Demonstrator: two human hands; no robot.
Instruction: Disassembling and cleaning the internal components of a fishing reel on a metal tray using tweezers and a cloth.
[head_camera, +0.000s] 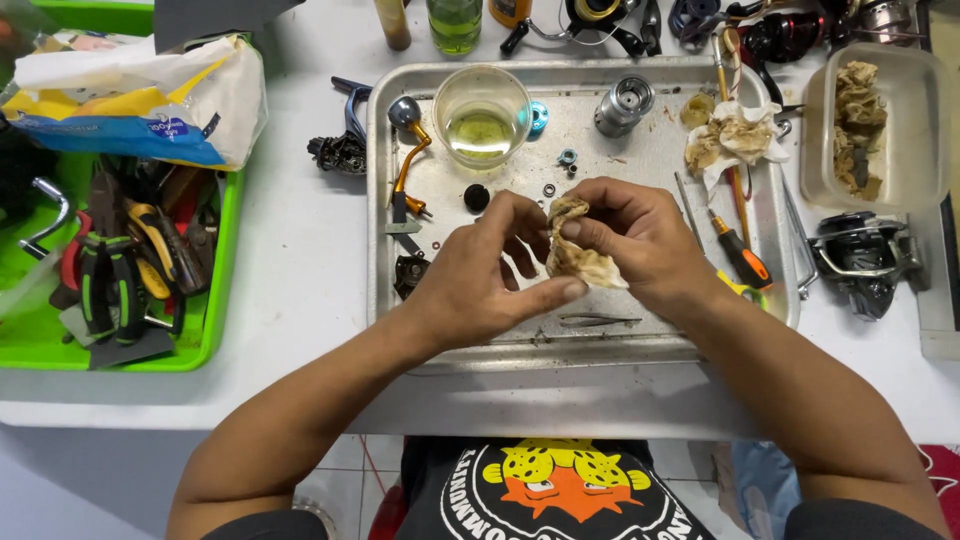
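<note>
Centrally, we see both hands meeting over a shallow, dull metal tray (400, 160) on a white table (300, 250). The left hand (475, 285) and the right hand (640, 235) together pinch a crumpled, tan-stained wad of tissue (575, 255), fingertips pressed into its soft folds; whether a small part lies inside the wad we cannot tell.

On the far part of the tray stands a round clear plastic cup (483, 115) holding pale yellowish liquid, with a ridged metal spool (624, 103) to its right and a gold-armed handle with a rounded knob (410, 140) to its left. A second soiled tissue heap (735, 140) lies at the far right of the tray, and an orange-and-black screwdriver (738, 255) lies just right of the right hand. Thin steel tweezers (597, 320) rest near the tray's near rim.

Left of the tray sits a bright green plastic bin (215, 320) holding pliers (105, 285) with rubbery grips.
</note>
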